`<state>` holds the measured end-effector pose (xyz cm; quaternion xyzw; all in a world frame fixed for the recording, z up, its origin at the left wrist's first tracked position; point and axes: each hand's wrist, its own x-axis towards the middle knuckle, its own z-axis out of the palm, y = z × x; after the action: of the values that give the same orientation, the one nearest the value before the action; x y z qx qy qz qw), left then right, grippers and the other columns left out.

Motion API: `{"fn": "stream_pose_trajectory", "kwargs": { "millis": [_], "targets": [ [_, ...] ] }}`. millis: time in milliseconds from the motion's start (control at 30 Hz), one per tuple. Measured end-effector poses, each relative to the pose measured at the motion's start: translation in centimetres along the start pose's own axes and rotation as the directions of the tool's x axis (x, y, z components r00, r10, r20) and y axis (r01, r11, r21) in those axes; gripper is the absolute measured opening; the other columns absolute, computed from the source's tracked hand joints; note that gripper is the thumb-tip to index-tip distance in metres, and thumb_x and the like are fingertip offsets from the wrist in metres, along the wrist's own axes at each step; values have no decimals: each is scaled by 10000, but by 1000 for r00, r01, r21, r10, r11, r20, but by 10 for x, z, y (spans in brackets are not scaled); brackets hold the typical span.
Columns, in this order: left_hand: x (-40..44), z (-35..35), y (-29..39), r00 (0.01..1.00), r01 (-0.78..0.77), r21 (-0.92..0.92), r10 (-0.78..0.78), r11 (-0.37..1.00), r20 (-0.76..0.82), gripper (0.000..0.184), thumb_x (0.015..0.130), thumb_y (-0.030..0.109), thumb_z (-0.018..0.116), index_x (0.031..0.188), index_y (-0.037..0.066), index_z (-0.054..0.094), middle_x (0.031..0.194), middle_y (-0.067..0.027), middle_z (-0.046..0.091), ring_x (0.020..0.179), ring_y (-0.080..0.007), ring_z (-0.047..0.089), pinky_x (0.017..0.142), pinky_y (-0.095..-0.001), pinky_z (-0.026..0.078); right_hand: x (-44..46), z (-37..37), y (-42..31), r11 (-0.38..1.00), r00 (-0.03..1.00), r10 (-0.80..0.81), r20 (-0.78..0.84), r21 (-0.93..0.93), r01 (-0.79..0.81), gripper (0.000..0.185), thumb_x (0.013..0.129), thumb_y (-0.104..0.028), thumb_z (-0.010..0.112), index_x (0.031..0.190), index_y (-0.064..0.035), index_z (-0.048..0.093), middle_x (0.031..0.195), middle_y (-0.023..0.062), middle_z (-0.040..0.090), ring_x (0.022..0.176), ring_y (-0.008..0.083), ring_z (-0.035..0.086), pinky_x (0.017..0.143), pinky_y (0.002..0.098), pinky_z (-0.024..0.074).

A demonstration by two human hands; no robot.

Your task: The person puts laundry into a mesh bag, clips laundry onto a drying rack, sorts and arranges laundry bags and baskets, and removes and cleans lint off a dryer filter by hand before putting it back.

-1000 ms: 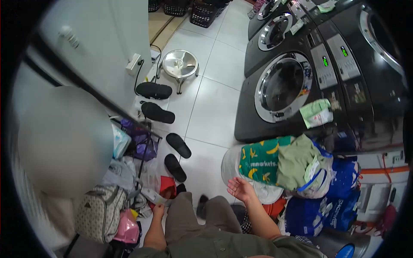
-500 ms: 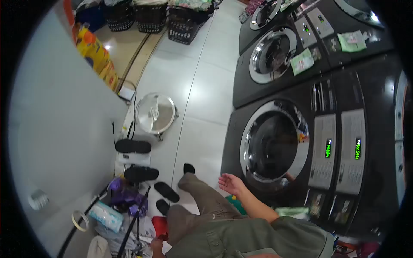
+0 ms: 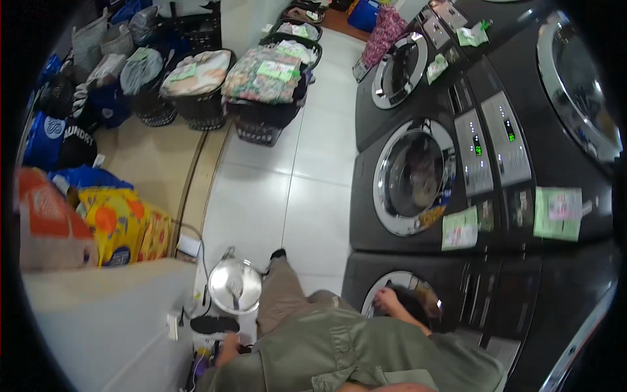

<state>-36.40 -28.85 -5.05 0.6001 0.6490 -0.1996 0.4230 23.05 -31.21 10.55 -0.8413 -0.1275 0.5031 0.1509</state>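
Observation:
My right hand hangs in front of the round door of the nearest dark front-loading machine. Its fingers are loosely curled and hold nothing that I can see; whether they touch the door I cannot tell. Low on the left, my left hand hangs by my side, close to the white wall. Its fingers are mostly out of sight, and a small dark shape shows beside them. Ahead of that hand stands a round, shiny metal-topped object, with a black slipper on the floor.
Dark stacked machines with green paper tags line the right side. Full laundry baskets stand ahead on the left. Yellow and orange bags sit behind a low white wall. White floor tiles run between.
I have moved forward along the aisle, and the view has tilted up. More baskets and bags show now. My right hand has gone from spread fingers to loosely curled ones.

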Motion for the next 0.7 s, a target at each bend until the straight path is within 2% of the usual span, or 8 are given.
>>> {"fn": "stream_pose_trajectory", "kwargs": {
  "millis": [100, 133, 233, 333, 467, 500, 600, 700],
  "targets": [
    [171, -163, 85, 951, 5, 390, 116, 921, -287, 267, 768, 212, 445, 764, 19, 630, 771, -154, 619, 741, -331, 591, 632, -415, 452, 5, -25, -30, 950, 967, 252, 42, 180, -256, 178, 772, -184, 534, 889, -52, 505, 694, 89, 558, 554, 193, 544, 431, 313, 408],
    [153, -253, 184, 740, -181, -332, -94, 926, -666, 229, 775, 183, 473, 832, 10, 611, 803, -144, 619, 760, -318, 584, 669, -381, 449, 7, -27, -37, 927, 960, 280, -11, 263, -268, 134, 743, -117, 526, 873, -84, 525, 584, 35, 474, 492, 180, 488, 410, 317, 347],
    [235, -372, 328, 809, -523, -604, 126, 601, -574, 338, 791, 258, 549, 1007, -2, 545, 918, -102, 591, 872, -188, 541, 775, -291, 412, 28, -45, -71, 949, 954, 292, -67, 144, -281, 137, 771, -120, 502, 893, -100, 562, 620, 62, 521, 531, 202, 527, 445, 362, 399],
    [230, -450, 464, 876, -482, -716, 281, 505, -392, 277, 777, 216, 575, 977, 26, 578, 884, -100, 606, 825, -175, 554, 763, -275, 426, 91, -65, -49, 934, 948, -218, 233, -231, 272, 169, 772, -152, 496, 826, -32, 602, 662, 92, 585, 558, 239, 581, 482, 386, 459],
    [297, -460, 546, 813, -581, -397, 520, 710, -261, 283, 775, 230, 577, 975, 31, 581, 880, -105, 611, 784, -178, 560, 728, -285, 439, 122, -48, -231, 939, 961, 146, -236, 337, -60, 161, 763, -181, 553, 753, -21, 558, 578, 48, 544, 441, 145, 499, 369, 307, 376],
    [307, -467, 559, 806, -588, -371, 561, 719, -189, 284, 773, 229, 579, 976, 31, 581, 885, -106, 611, 776, -176, 562, 718, -289, 444, 122, -55, -265, 887, 985, 149, -84, 451, -95, 201, 783, -273, 536, 893, -105, 521, 670, 11, 543, 605, 104, 521, 472, 291, 394],
    [336, -490, 578, 824, -503, -552, 561, 665, -75, 261, 750, 195, 609, 942, 20, 584, 817, -75, 615, 733, -138, 568, 678, -265, 452, 117, -59, -362, 873, 993, 90, -81, 485, -40, 150, 760, -190, 559, 835, -64, 525, 634, 0, 521, 487, 90, 483, 407, 232, 355],
    [360, -513, 597, 848, -517, -413, 516, 750, -124, 235, 749, 194, 600, 905, 19, 586, 776, -68, 616, 715, -135, 576, 668, -263, 455, 133, -62, -393, 876, 988, 141, -62, 472, -96, 158, 753, -195, 582, 838, -69, 536, 654, 4, 529, 513, 92, 489, 427, 231, 366]
  ]
}}
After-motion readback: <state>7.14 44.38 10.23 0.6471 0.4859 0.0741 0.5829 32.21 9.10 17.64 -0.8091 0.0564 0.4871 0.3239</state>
